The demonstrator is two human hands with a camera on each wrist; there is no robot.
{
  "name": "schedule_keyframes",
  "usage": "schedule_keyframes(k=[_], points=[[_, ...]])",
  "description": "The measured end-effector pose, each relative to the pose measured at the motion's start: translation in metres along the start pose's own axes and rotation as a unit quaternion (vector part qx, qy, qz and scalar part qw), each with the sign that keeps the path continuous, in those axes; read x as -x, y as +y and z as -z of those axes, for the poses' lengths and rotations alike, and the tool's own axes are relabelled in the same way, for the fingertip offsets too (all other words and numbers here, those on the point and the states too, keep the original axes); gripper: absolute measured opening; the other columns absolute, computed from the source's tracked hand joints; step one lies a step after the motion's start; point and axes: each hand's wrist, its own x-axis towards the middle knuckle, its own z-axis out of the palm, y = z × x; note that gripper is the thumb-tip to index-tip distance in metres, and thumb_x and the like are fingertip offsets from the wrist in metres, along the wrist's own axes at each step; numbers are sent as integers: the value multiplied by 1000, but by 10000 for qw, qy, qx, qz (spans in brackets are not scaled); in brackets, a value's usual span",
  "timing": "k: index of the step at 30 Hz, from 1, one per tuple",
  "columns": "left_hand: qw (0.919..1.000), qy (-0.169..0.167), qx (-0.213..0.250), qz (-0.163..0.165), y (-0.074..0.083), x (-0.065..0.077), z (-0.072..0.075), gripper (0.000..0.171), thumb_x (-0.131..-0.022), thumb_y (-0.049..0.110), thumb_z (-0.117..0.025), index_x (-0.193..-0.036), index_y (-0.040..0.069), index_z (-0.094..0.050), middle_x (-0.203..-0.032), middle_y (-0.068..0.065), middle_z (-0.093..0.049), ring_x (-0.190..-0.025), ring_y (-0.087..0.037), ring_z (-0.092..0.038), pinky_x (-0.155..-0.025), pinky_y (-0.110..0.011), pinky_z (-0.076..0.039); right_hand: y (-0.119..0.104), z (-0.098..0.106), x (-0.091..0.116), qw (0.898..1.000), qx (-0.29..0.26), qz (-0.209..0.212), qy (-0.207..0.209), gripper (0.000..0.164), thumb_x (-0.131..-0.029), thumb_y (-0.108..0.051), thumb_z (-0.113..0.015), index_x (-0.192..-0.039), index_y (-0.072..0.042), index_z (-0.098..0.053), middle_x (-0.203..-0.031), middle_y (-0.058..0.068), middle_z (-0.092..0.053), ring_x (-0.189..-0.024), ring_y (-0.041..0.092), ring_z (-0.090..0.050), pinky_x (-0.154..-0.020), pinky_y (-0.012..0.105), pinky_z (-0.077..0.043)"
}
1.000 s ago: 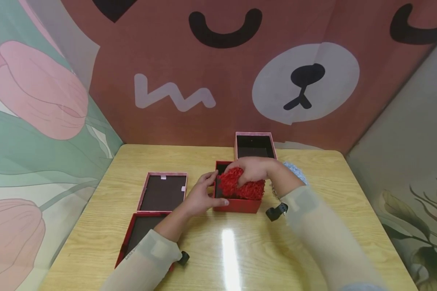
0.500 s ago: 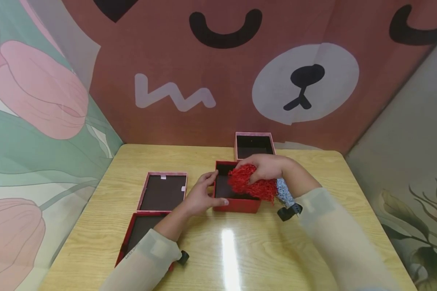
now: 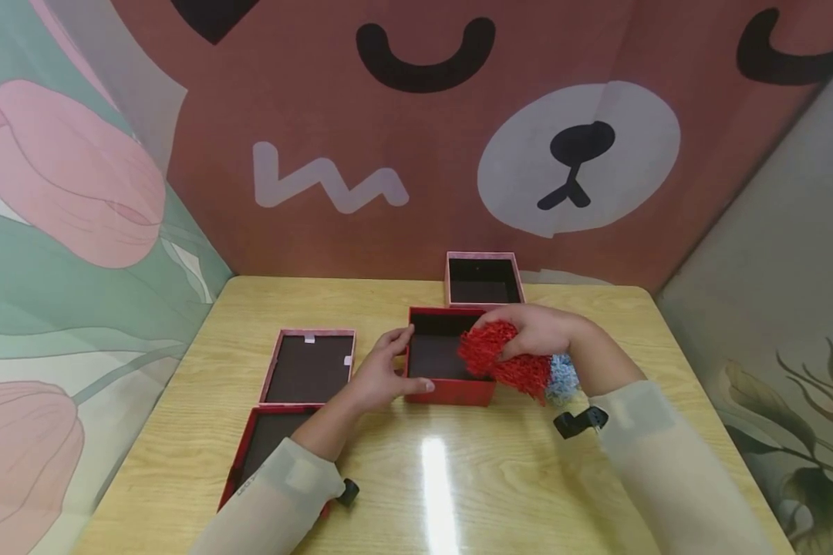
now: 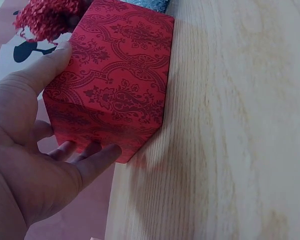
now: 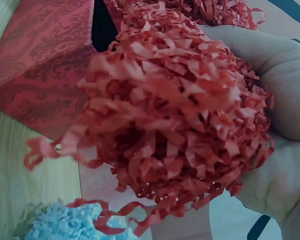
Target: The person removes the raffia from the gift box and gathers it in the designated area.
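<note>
My right hand [image 3: 537,331] grips a wad of red crinkled paper shreds [image 3: 507,362]. It holds the wad over the right side of an open red box [image 3: 451,393] with a black inside. In the right wrist view, loose strands of the red shreds [image 5: 165,115] hang beside the box's patterned wall [image 5: 45,75]. My left hand [image 3: 378,374] holds the box at its near left corner, thumb along the front wall and fingers along the left wall. The left wrist view shows those fingers [image 4: 97,162] against the red patterned side [image 4: 122,75].
Blue paper shreds [image 3: 564,378] lie on the wooden table [image 3: 500,478], right of the box. A pink-edged open box [image 3: 484,281] stands behind. To the left are a pink-edged lid [image 3: 312,366] and a red-edged lid [image 3: 271,435], insides up. A printed wall hanging [image 3: 319,239] stands behind the table.
My right hand has lifted the red paper shreds out of the red box and moved them right. The box's black inside is now largely uncovered. My left hand has stayed on the box.
</note>
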Motion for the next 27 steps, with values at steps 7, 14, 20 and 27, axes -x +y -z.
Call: schedule_keyframes(k=[7, 14, 20, 27], points=[[10000, 20, 21, 31, -1, 1, 0, 115, -73, 45, -95, -165, 32, -27, -167, 1, -24, -143, -31, -44, -104, -43, -54, 11, -6, 17, 9998, -154, 73, 89, 45, -85, -12, -82, -126, -27, -69, -122, 5, -64, -109, 30, -61, -82, 42, -61], [10000, -13, -24, 35, 2, 2, 0, 115, -75, 41, -95, -166, 29, -26, -168, 1, -23, -143, -32, -44, -101, -41, -55, 26, -18, 35, 9986, -355, 368, 102, 45, -87, -8, -80, -127, -23, -69, -119, 4, -68, -107, 30, -64, -81, 40, -62], [9999, 56, -122, 51, 1, 0, 0, 116, -73, 42, -95, -166, 30, -26, -167, 2, -24, -144, -32, -43, -102, -41, -55, 40, -30, 47, 9972, -555, 461, 170, 45, -86, -8, -82, -126, -25, -69, -120, 3, -68, -112, 32, -61, -84, 40, -61], [9998, 20, -195, 27, 2, 0, 0, 115, -74, 43, -95, -166, 29, -26, -168, 2, -23, -143, -30, -44, -103, -41, -54, 57, -46, 59, 9959, -665, 547, 281, 46, -88, -5, -80, -127, -25, -68, -121, 1, -68, -115, 32, -59, -87, 40, -59]])
